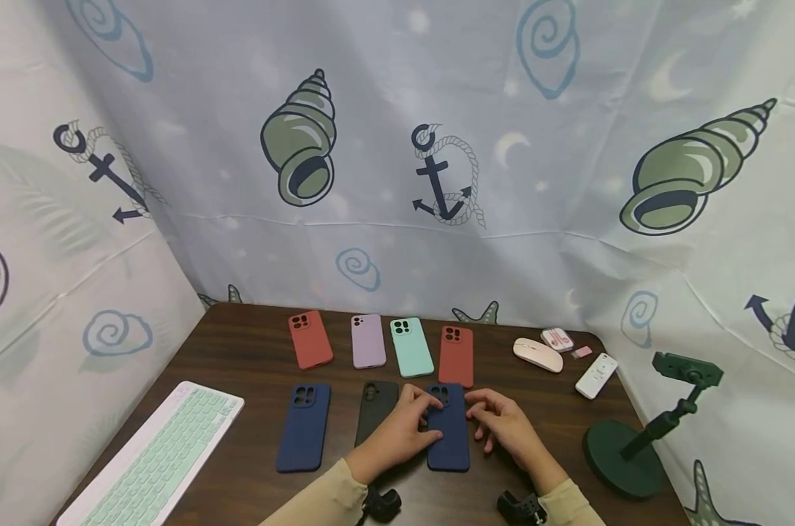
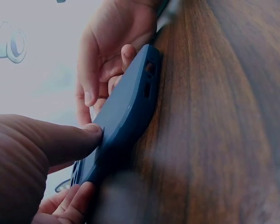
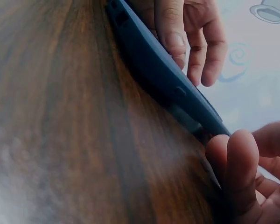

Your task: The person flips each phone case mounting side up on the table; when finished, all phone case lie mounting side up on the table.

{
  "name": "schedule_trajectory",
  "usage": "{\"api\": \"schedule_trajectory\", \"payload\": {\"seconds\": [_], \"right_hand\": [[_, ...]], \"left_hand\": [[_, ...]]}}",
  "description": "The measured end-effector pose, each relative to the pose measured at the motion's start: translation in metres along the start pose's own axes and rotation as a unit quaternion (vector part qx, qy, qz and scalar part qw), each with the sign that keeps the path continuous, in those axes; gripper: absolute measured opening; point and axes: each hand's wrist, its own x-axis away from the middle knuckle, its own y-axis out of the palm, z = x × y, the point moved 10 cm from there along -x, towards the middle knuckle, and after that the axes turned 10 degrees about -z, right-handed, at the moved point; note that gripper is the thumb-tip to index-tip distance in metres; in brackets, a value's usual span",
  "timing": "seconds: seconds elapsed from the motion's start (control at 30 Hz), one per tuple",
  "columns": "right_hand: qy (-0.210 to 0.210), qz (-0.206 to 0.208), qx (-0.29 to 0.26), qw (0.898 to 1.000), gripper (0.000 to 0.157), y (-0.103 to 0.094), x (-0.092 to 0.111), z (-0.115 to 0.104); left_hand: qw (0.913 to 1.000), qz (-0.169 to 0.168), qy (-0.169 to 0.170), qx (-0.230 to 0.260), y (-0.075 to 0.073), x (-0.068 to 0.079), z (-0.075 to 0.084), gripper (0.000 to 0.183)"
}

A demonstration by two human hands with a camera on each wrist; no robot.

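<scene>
A dark blue phone case (image 1: pixel 449 438) lies back up on the table, between the two hands. My left hand (image 1: pixel 400 427) grips it from the left, its thumb on the back of the case and its other fingers at the side edge near the camera cutouts. At the case's right edge is my right hand (image 1: pixel 506 424), fingers loosely bent; in the right wrist view, its fingertips are close against the edge, and contact is unclear. Port cutouts show on the case's near end in the left wrist view. A black phone case (image 1: pixel 374 402) is partly hidden by the left hand.
Behind stand out red (image 1: pixel 310 340), lilac (image 1: pixel 368 341), mint (image 1: pixel 412 347) and another red case (image 1: pixel 457 356). A second blue case (image 1: pixel 303 427) and a keyboard (image 1: pixel 161 456) lie left. Rightward are a mouse (image 1: pixel 538 354), a white remote-like object (image 1: pixel 596 375) and a green stand (image 1: pixel 624 456).
</scene>
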Motion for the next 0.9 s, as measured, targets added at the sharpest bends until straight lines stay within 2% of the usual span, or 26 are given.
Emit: {"api": "schedule_trajectory", "payload": {"seconds": [0.2, 0.4, 0.6, 0.9], "right_hand": [[-0.041, -0.024, -0.009, 0.999, 0.043, 0.005, -0.001, -0.006], [-0.096, -0.059, 0.001, 0.994, 0.049, 0.014, 0.0, -0.015], [-0.109, -0.085, 0.034, 0.99, 0.057, 0.021, 0.0, -0.018], [-0.12, -0.114, 0.083, 0.983, 0.061, 0.026, 0.0, -0.022]], "left_hand": [[0.9998, -0.005, -0.002, 0.021, -0.003, 0.0, 0.001, 0.043], [0.9976, -0.025, -0.022, 0.06, 0.0, 0.0, -0.002, 0.055], [0.9971, -0.032, -0.034, 0.06, 0.001, 0.001, -0.002, 0.061], [0.9971, -0.03, -0.031, 0.063, 0.0, 0.002, 0.003, 0.058]]}}
